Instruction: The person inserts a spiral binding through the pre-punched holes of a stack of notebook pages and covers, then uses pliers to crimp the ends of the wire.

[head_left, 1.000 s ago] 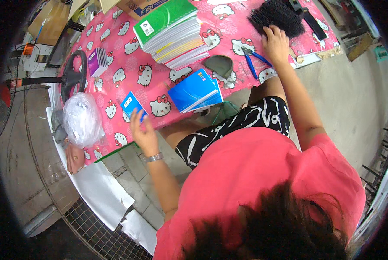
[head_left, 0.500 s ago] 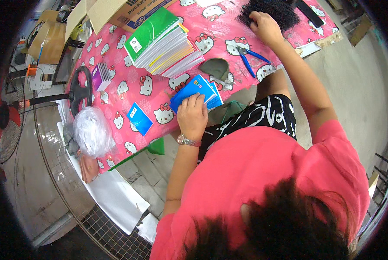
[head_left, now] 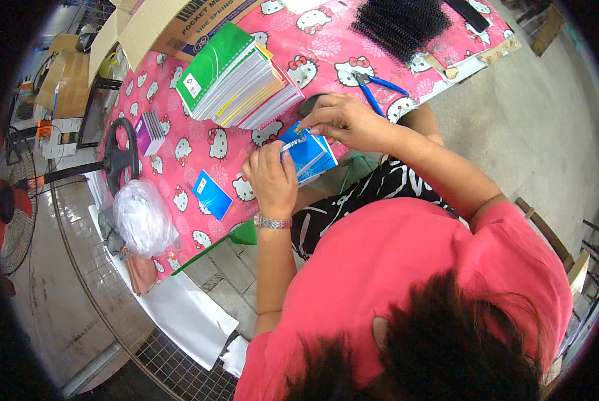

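Small blue notebooks point(head_left: 311, 158) lie stacked at the table's near edge. My left hand point(head_left: 273, 179) is closed at their left side, gripping the top one, whose pale edge shows by the fingertips. Over the notebooks' far edge, my right hand point(head_left: 345, 120) has its thumb and fingers pinched together. Whatever is in that pinch is too small to make out. A single blue notebook point(head_left: 212, 194) lies flat to the left. Beyond my right hand rest blue-handled pliers point(head_left: 376, 92) and a heap of black spiral coils point(head_left: 403, 28).
A tall stack of notebooks with a green cover point(head_left: 218, 70) stands beyond my hands, before a cardboard box point(head_left: 202, 27). Leftward are purple-covered booklets point(head_left: 150, 134), a black steering-wheel-shaped part point(head_left: 120, 157) and a clear plastic bag point(head_left: 144, 217). A fan point(head_left: 12, 204) stands off the table's left.
My right hand has come from the black coils to the blue notebooks, its fingers now pinched. My left hand has shifted slightly left and grips the notebook's edge instead of lying on top.
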Motion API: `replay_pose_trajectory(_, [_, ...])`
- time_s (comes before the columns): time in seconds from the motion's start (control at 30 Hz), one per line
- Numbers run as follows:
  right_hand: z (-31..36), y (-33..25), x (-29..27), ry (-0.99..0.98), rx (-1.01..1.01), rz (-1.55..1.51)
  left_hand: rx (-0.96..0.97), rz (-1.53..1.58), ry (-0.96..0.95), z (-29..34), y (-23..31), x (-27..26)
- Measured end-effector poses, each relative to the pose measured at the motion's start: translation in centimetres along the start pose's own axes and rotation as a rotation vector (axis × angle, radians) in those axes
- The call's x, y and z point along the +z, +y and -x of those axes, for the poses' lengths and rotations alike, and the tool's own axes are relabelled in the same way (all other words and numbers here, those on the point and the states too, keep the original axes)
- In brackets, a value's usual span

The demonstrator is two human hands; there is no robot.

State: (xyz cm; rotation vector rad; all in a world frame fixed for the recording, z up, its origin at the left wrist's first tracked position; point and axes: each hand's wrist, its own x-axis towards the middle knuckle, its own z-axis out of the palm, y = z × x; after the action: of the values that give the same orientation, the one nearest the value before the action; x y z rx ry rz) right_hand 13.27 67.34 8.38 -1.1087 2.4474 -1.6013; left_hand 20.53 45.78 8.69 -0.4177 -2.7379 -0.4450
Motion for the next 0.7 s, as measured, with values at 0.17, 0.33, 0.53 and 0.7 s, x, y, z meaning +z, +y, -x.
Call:
replay_pose_trajectory(0.17, [-0.4, 0.5, 0.3, 0.099, -0.093, 0.04, 0.043, 0.013, -0.049, 0.3, 0.0, -0.1])
replay_pose_trajectory(0.33, [0.1, 0.1, -0.7, 0.005, -0.085, 0.134, 0.02, -0.003, -0.039, 0.1, 0.2, 0.0])
replay_pose_trajectory(0.53, [1.0, -0.6, -0.2, 0.008, -0.04, -0.047, 0.021, -0.042, -0.055, -0.2, 0.4, 0.0])
replay_pose_trajectory(0.7, [1.6, -0.7, 0.3, 0.027, -0.053, 0.004, 0.049, -0.05, -0.034, 0.2, 0.3, 0.2])
